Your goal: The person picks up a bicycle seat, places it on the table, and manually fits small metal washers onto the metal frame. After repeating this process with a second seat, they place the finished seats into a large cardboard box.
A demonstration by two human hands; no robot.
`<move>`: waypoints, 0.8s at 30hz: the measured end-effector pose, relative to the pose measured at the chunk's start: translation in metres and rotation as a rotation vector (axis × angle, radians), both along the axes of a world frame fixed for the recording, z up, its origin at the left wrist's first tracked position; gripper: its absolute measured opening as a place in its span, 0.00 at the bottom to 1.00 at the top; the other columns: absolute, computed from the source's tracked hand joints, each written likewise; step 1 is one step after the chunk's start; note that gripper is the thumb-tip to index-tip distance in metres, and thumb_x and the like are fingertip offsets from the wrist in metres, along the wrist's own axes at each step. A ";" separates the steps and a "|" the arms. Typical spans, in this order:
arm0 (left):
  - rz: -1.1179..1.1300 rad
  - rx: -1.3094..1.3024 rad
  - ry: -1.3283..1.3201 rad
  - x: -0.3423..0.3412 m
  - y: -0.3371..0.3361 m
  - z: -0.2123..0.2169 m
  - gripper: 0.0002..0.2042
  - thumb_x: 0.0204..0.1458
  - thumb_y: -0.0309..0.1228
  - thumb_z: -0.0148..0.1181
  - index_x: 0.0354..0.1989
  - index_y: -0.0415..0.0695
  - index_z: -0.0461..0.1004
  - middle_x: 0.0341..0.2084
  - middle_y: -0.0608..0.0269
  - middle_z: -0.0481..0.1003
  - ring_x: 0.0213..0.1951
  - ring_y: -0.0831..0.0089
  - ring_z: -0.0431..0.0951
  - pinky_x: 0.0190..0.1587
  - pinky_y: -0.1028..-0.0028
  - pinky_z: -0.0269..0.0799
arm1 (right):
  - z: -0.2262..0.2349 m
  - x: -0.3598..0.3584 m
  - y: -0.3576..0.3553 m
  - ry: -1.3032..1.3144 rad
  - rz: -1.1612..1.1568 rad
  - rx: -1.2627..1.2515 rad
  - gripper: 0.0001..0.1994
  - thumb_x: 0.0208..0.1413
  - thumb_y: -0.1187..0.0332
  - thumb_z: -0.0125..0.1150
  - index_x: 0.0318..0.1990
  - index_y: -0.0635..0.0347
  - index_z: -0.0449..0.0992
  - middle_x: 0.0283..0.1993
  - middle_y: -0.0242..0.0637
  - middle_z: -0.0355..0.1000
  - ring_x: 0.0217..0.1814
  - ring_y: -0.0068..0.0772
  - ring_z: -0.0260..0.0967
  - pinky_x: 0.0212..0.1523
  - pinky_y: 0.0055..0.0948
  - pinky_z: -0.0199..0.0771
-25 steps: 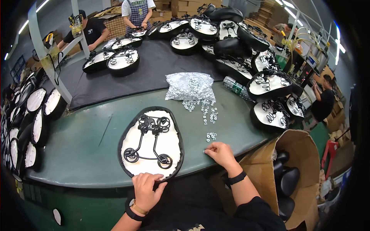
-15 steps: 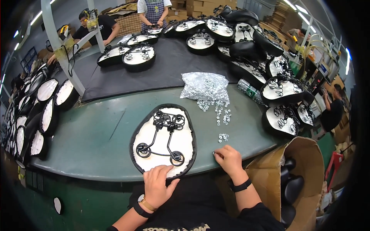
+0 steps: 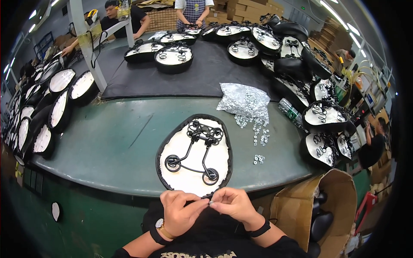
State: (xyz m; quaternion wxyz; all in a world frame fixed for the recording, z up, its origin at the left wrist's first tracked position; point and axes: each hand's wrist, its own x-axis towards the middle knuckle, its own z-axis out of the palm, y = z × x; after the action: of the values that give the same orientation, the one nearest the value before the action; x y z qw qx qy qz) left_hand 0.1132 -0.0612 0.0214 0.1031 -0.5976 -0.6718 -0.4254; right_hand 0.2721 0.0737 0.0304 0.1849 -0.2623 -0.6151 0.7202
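Your right hand [image 3: 235, 206] pinches a small metal piece [image 3: 211, 203]; your left hand [image 3: 180, 212] is beside it, its grip I cannot tell.

- Cannot identify the small metal piece [image 3: 210, 202] pinched in the right hand [image 3: 235, 205]; too small and partly covered by fingertips.
- Cannot tell whether the left hand [image 3: 180, 213], touching close by with palm hidden, also grips it.
- Note near rim of the saddle [image 3: 185, 182] partly hidden behind left-hand fingers.
- Cannot count the nuts [image 3: 259, 159] or those inside the plastic bag [image 3: 243, 101]; tiny and overlapping.
- Cannot see the bottom of the carton [image 3: 297, 213].
- Note aproned co-worker [image 3: 193, 9] cut off by top edge.
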 end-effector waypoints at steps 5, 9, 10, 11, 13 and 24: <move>0.061 0.078 0.095 -0.002 -0.005 0.007 0.15 0.35 0.34 0.79 0.35 0.61 0.88 0.33 0.81 0.75 0.39 0.73 0.69 0.49 0.65 0.54 | -0.004 -0.004 -0.004 -0.002 0.094 -0.483 0.06 0.60 0.75 0.69 0.40 0.67 0.79 0.33 0.36 0.78 0.30 0.22 0.75 0.29 0.21 0.79; 0.066 0.071 0.166 -0.003 -0.003 0.012 0.14 0.35 0.34 0.78 0.35 0.61 0.88 0.34 0.80 0.75 0.41 0.73 0.68 0.49 0.65 0.54 | -0.007 -0.007 -0.003 -0.013 0.085 -0.482 0.06 0.61 0.74 0.68 0.40 0.68 0.79 0.33 0.37 0.77 0.29 0.23 0.76 0.28 0.22 0.80; 0.063 0.047 0.188 -0.004 -0.002 0.013 0.14 0.35 0.34 0.77 0.34 0.61 0.88 0.35 0.80 0.75 0.41 0.72 0.68 0.49 0.65 0.55 | -0.008 -0.007 -0.002 -0.028 0.077 -0.477 0.06 0.60 0.74 0.69 0.40 0.68 0.79 0.33 0.37 0.78 0.29 0.23 0.76 0.28 0.21 0.80; 0.063 0.047 0.189 -0.005 -0.001 0.014 0.14 0.35 0.34 0.77 0.34 0.61 0.88 0.35 0.80 0.75 0.41 0.72 0.68 0.49 0.65 0.55 | -0.010 -0.008 -0.002 -0.043 0.069 -0.473 0.06 0.60 0.74 0.69 0.39 0.68 0.79 0.33 0.37 0.78 0.29 0.23 0.76 0.28 0.21 0.80; 0.006 -0.055 0.097 -0.008 0.001 0.017 0.11 0.39 0.33 0.75 0.34 0.59 0.87 0.39 0.78 0.76 0.46 0.70 0.69 0.54 0.63 0.56 | -0.010 -0.007 -0.001 -0.046 0.070 -0.434 0.07 0.61 0.71 0.70 0.40 0.66 0.80 0.33 0.34 0.78 0.30 0.21 0.75 0.30 0.20 0.79; -0.024 -0.225 -0.135 -0.044 0.046 0.005 0.07 0.43 0.31 0.74 0.33 0.51 0.87 0.37 0.62 0.73 0.43 0.61 0.72 0.43 0.65 0.71 | -0.005 0.003 0.031 -0.101 -0.177 1.397 0.13 0.46 0.64 0.76 0.41 0.50 0.85 0.54 0.34 0.75 0.58 0.43 0.69 0.59 0.48 0.66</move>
State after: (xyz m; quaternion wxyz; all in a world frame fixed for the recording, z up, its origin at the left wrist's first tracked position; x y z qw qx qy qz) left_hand 0.0694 -0.0154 0.0264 -0.0149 -0.5834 -0.7135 -0.3878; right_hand 0.2751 0.1049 0.0251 0.3391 -0.1645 -0.9177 0.1259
